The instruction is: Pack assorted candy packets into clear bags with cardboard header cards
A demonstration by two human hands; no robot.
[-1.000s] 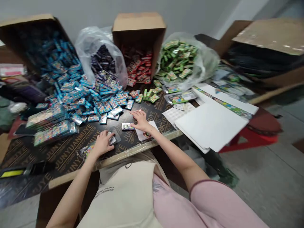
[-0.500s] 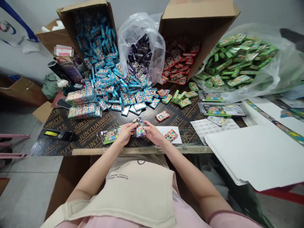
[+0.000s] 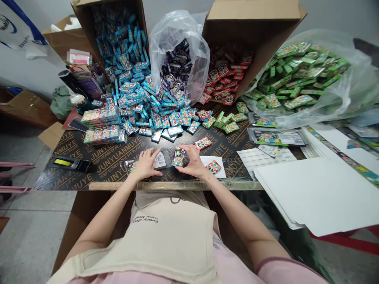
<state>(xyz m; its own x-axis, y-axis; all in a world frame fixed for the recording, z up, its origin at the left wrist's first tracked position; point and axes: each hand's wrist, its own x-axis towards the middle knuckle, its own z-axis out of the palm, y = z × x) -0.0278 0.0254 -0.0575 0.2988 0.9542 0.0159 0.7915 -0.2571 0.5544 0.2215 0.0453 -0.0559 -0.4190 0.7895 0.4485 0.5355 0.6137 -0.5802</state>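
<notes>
Near the front edge of the table, my right hand (image 3: pixel 194 161) grips a small purple packet (image 3: pixel 178 156) with a colourful print between thumb and fingers. My left hand (image 3: pixel 147 163) is open, fingers spread, over a flat clear-and-black printed plastic bag (image 3: pixel 160 159); whether it presses on the bag I cannot tell. Under and beside my right hand lies a white sheet, with a red packet (image 3: pixel 213 167) on it. Another red packet (image 3: pixel 203 143) lies just behind my right hand.
Blue packets (image 3: pixel 139 102) spill from a cardboard box at the back left. A clear bag of purple packets (image 3: pixel 176 65), a box of red packets (image 3: pixel 225 81) and a bag of green packets (image 3: pixel 299 75) stand alongside. A tape dispenser (image 3: pixel 69 163) lies left, white sheets (image 3: pixel 319 193) right.
My left hand has let go of the purple packet and moved left, its fingers spreading over the plastic bag. The packet stays in my right hand.
</notes>
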